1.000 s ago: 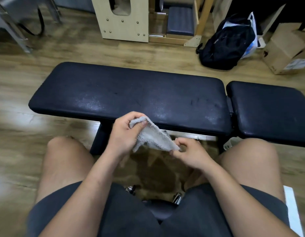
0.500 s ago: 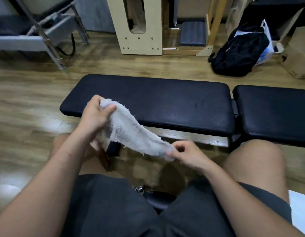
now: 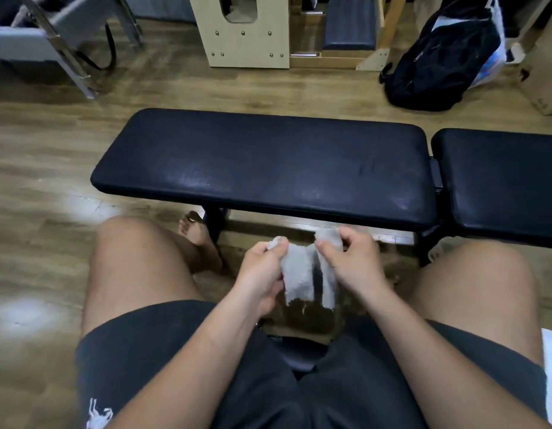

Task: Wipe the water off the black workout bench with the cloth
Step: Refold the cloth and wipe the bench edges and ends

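Left hand [image 3: 262, 270]: grip pinches one upper corner of the grey cloth [image 3: 296, 275]. Cloth hangs doubled between the knees [image 3: 129, 243], on the near side of the black bench tabletop [image 3: 268, 150] and apart from it. Right hand [image 3: 352, 264]: grip pinches the other corner. I note pale smears [image 3: 194, 178] on the tabletop; black backpack [image 3: 438, 57] beyond, right.

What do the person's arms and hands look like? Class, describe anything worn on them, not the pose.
The left hand and right hand are bare: no gloves, rings or watch show. The left arm and right arm are bare too, with no sleeves in view. Lower down, the person wears dark shorts with a small white emblem on the left leg.
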Available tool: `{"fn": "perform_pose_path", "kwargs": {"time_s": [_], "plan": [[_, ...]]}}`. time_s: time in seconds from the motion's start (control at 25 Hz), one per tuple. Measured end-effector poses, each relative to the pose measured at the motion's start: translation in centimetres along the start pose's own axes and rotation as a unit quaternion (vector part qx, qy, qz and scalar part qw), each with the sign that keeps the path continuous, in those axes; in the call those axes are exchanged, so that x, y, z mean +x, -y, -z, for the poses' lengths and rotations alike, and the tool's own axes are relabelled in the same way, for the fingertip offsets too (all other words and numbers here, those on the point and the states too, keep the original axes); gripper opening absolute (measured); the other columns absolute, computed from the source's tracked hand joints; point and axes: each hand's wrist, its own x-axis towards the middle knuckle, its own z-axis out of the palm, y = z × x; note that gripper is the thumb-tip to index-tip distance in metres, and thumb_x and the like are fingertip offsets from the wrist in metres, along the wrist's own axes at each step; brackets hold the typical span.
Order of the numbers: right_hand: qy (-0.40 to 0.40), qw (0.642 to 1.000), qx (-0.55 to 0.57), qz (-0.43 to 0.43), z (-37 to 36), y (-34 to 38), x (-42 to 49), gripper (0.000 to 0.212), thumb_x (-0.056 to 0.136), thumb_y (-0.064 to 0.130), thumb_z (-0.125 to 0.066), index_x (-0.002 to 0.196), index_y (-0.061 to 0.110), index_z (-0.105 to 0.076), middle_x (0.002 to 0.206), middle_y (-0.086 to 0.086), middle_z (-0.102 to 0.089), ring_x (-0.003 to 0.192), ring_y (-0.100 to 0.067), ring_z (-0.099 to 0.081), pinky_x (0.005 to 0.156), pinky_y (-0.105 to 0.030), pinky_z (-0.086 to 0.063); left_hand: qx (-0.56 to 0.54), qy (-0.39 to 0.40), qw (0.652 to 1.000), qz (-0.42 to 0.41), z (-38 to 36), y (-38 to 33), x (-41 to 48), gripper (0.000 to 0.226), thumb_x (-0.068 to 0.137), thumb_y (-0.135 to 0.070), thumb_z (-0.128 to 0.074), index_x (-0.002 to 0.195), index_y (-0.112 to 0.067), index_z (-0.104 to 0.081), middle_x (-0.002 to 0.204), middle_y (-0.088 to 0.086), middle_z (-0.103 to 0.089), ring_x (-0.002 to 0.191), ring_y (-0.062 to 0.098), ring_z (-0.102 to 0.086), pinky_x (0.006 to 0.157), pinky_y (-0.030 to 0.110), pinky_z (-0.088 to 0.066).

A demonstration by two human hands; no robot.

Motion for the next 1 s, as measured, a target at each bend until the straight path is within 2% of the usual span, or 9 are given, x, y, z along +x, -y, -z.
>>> {"fn": "perform_pose_path", "kwargs": {"time_s": [0.08,0.16,0.28,0.36,0.44,0.64,0.76,0.84,1.0], "plan": [[0.036,0.996,-0.061,0.056,-1.5,0.7,-1.3,0.012,0.08,0.025,-0.068,0.088,0.018,-0.071,0.08,0.002,-0.07,0.074,-0.018,-0.063,0.066,-0.028,-0.05,-0.017,0.025,1.0,0.006,-1.0,0.0,0.2,0.018,0.1,-0.024,-0.054,0.097,-0.009,-0.064,0.08,0.008,-0.072,0.072,0.019,-0.068,0.068,0.03,-0.053],[0.134,0.987,-0.053,0.067,-2.3,1.2,-2.4,0.033,0.079,0.019,-0.068,0.111,0.025,-0.071,0.101,0.006,-0.071,0.089,-0.008,-0.064,0.078,-0.017,-0.046,-0.038,0.026,0.999,0.007,-0.9,-0.7,0.4,0.026,0.095,-0.029,-0.062,0.098,-0.004,-0.068,0.085,0.013,-0.072,0.075,0.024,-0.068,0.073,0.033,-0.051],[0.254,0.946,0.2,-0.003,-0.3,1.2,-1.9,0.031,0.083,0.004,-0.068,0.113,0.013,-0.07,0.11,-0.003,-0.073,0.101,-0.013,-0.069,0.092,-0.025,-0.051,-0.027,0.019,0.999,-0.016,0.7,-2.3,1.1,0.015,0.089,-0.018,-0.069,0.095,-0.004,-0.066,0.086,0.017,-0.069,0.068,0.025,-0.066,0.063,0.032,-0.051],[0.176,0.916,0.345,-0.107,1.7,0.9,-0.6,0.021,0.086,0.001,-0.064,0.105,0.008,-0.069,0.104,-0.015,-0.073,0.094,-0.027,-0.071,0.085,-0.04,-0.057,-0.08,0.05,0.996,0.001,1.4,-3.4,1.0,0.014,0.091,-0.009,-0.062,0.104,-0.006,-0.066,0.092,0.014,-0.069,0.077,0.024,-0.065,0.066,0.034,-0.049],[0.115,0.909,0.343,-0.206,2.7,0.2,1.1,0.02,0.086,0.026,-0.065,0.103,0.015,-0.071,0.105,-0.011,-0.072,0.096,-0.025,-0.068,0.084,-0.044,-0.056,-0.175,0.09,0.98,0.039,1.2,-4.4,0.6,0.022,0.088,-0.01,-0.06,0.109,-0.007,-0.065,0.096,0.008,-0.07,0.086,0.021,-0.066,0.074,0.032,-0.052],[0.297,0.772,0.496,-0.264,0.8,0.5,0.6,0.073,0.08,0.07,-0.046,0.132,0.021,-0.058,0.134,-0.01,-0.06,0.128,-0.038,-0.051,0.109,-0.06,-0.031,-0.263,0.121,0.957,0.016,1.0,-4.2,0.7,0.048,0.068,-0.005,-0.058,0.116,-0.012,-0.055,0.123,0.011,-0.06,0.123,0.03,-0.056,0.115,0.042,-0.034],[0.27,0.784,0.526,-0.189,1.1,0.4,1.5,0.078,0.071,0.054,-0.074,0.133,0.011,-0.056,0.135,-0.011,-0.059,0.125,-0.028,-0.055,0.102,-0.046,-0.046,-0.239,0.104,0.965,-0.031,1.3,-3.9,1.1,0.022,0.069,-0.005,-0.061,0.09,-0.007,-0.059,0.108,0.014,-0.061,0.11,0.03,-0.06,0.106,0.044,-0.044],[0.255,0.827,0.482,-0.133,1.8,0.1,2.0,0.071,0.065,0.034,-0.085,0.125,0.007,-0.061,0.126,-0.014,-0.063,0.115,-0.028,-0.06,0.094,-0.04,-0.05,-0.144,0.118,0.981,-0.05,1.6,-4.4,1.2,0.018,0.07,-0.01,-0.07,0.065,-0.016,-0.053,0.08,0.006,-0.057,0.079,0.019,-0.06,0.076,0.033,-0.053],[0.287,0.853,0.414,-0.137,3.2,0.7,2.0,0.036,0.075,0.008,-0.071,0.111,0.01,-0.069,0.105,-0.011,-0.069,0.097,-0.023,-0.065,0.083,-0.033,-0.053,0.034,0.21,0.976,0.04,2.1,-4.4,0.9,0.025,0.069,-0.017,-0.081,0.088,-0.013,-0.065,0.078,0.003,-0.063,0.063,0.014,-0.058,0.061,0.029,-0.047]]}}
